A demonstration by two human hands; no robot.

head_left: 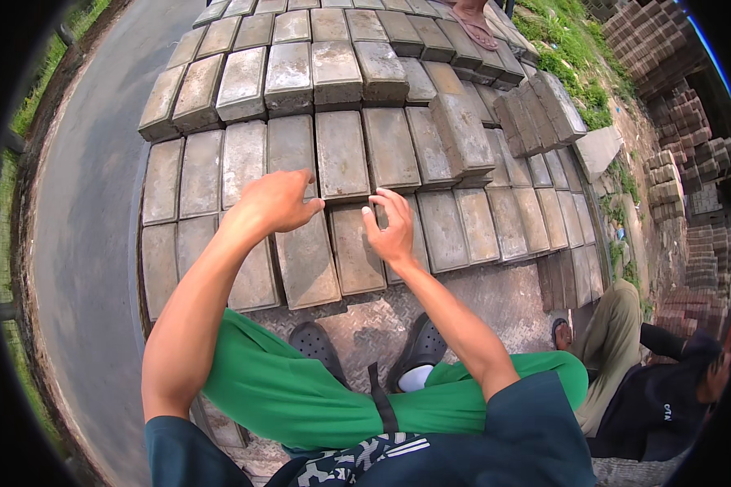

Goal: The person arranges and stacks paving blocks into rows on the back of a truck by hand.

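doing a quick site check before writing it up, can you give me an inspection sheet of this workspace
Surface: patterned floor, scuffed and dusty-looking around the feet.
Blocks: grey rectangular blocks in close rows, with higher layers toward the back.
Clutter: small pale-blue scrap on the ground at right.
Hands: left hand and right hand open, near the front edge of a middle block; contact cannot be told.
Cables: nothing seen.
Surroundings: paved road at left; grass and block stacks at right; another person at lower right, a sandalled foot at the top.
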